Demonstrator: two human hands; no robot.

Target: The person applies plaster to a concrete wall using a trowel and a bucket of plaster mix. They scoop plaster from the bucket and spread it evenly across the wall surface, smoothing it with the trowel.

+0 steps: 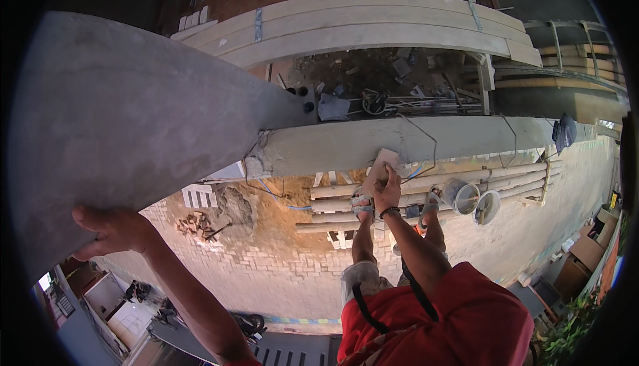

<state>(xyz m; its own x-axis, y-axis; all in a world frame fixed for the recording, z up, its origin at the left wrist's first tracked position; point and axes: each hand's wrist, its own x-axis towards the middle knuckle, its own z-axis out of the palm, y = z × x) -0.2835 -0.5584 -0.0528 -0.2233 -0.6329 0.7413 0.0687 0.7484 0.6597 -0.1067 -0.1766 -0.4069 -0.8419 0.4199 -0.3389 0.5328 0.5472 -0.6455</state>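
Observation:
My left hand (113,234) is braced against the lower edge of a large smooth grey concrete column (146,120), its fingers apart. A narrow grey concrete beam (333,145) runs across the middle, joining the column at the left. My right hand (387,191) is closed round a flat, pale hand float (381,166), which lies at the beam's near edge. The float's handle is mostly hidden by my fingers. Bent metal clamps (436,143) arch over the beam to the right of the float.
My feet stand on bamboo poles (333,204) high above a paved ground (279,266). Two buckets (460,195) sit beside my feet. A dark cloth or cap (565,133) hangs on the beam's right end. Beyond lie long boards (373,16) and debris (359,73).

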